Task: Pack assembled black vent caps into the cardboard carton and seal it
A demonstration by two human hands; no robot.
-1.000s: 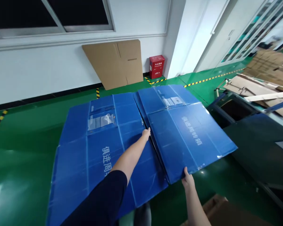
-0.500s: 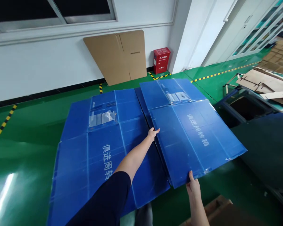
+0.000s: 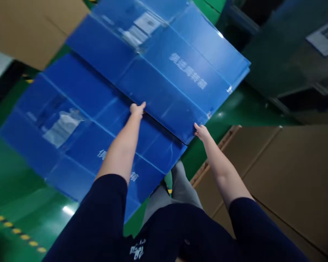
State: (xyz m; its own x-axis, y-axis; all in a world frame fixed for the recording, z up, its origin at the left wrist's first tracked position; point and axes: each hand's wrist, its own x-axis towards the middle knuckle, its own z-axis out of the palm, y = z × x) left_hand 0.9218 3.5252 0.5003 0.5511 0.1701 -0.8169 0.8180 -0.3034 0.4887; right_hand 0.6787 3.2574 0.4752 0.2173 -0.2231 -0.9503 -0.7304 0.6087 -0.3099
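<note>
On a green workshop floor [image 3: 22, 189], we had both hands on the upper blue panel [image 3: 180, 65], a flattened corrugated-plastic crate with white lettering that lay across a second blue panel [image 3: 71, 120] of the same kind, the upper one filling the frame from about twelve to two o'clock and the lower one spreading toward nine. Our left hand [image 3: 136, 108] was curled over the upper panel's long near edge, fingers wrapped on it at mid-length; our right hand [image 3: 200, 131] pinched the panel's near corner, thumb on top and fingers tucked underneath, out of sight. We judged the sheet to be light for its size and fairly stiff along its flutes, yet scored with fold lines that would let it hinge and flop if carried from one point, and its glossy face looked slick; the edges and corners, held well apart as here, seemed the surest places to grip. A clear document pouch [image 3: 142, 27] sat on the upper panel at twelve o'clock, and another pouch [image 3: 61, 125] on the lower at nine; what they held was too blurred to tell. Flat brown cardboard [image 3: 284, 174] lay at four o'clock, and more cardboard [image 3: 35, 29] at eleven.
</note>
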